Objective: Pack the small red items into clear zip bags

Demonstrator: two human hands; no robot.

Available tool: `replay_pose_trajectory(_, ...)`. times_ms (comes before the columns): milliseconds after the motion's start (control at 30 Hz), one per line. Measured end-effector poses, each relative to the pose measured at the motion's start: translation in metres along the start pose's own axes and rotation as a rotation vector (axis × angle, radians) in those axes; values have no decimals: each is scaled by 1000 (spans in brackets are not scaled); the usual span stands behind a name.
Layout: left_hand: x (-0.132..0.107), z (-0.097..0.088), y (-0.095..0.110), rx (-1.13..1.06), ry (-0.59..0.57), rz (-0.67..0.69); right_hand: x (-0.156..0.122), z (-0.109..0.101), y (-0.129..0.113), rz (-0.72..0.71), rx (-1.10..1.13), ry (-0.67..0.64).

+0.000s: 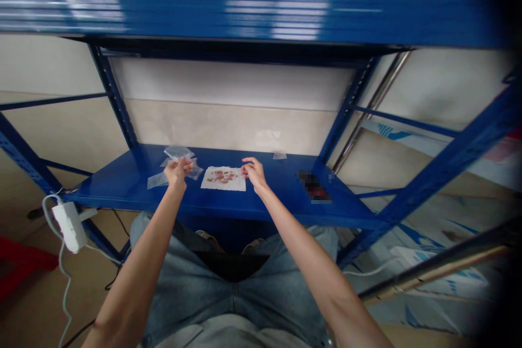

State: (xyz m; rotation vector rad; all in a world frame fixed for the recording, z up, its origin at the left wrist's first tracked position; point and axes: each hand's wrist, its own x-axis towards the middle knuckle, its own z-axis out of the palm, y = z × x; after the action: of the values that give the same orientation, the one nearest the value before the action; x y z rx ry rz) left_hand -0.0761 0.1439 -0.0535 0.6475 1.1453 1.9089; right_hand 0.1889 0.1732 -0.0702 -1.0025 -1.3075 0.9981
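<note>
My left hand (178, 171) sits over a loose pile of clear plastic bags (177, 153) on the blue steel shelf (281, 196), and its fingers seem pinched on the plastic. A sheet of white paper (228, 185) lies between my hands, carrying a scatter of small pinkish-red pieces (222, 175). My right hand (255, 172) reaches the paper's right edge, with curled fingertips close to those pieces. Whether those fingers hold anything is hard to make out.
A small clear bag (279, 155) lies at the shelf's back. A dark pixelated object (313, 185) rests at the right. Blue uprights (346, 109) and an upper shelf beam (244, 19) frame the space. A white power strip (69, 227) hangs at the left.
</note>
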Motion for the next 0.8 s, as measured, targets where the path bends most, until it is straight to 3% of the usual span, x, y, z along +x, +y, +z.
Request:
replay_pose_trajectory(167, -3, -16, 7, -14, -123, -239, -10, 10, 11, -37, -126, -32)
replay_pose_trajectory(333, 2, -22, 24, -26, -270, -426, -3, 6, 12, -135, -305, -28)
replay_pose_trajectory(467, -7, -13, 31, -39, -378, -450, 9, 4, 12, -203, -434, -19)
replay_pose_trajectory(533, -14, -6, 30, 8, -401, -357, 13, 6, 10, -228, -479, -22)
replay_pose_trajectory(633, -21, -1, 26, 81, -287, -151, 11, 12, 5, -259, -522, -49)
replay_pose_trajectory(800, -40, -16, 17, 40, 128, 148, -2, 37, -4, -298, -566, -127)
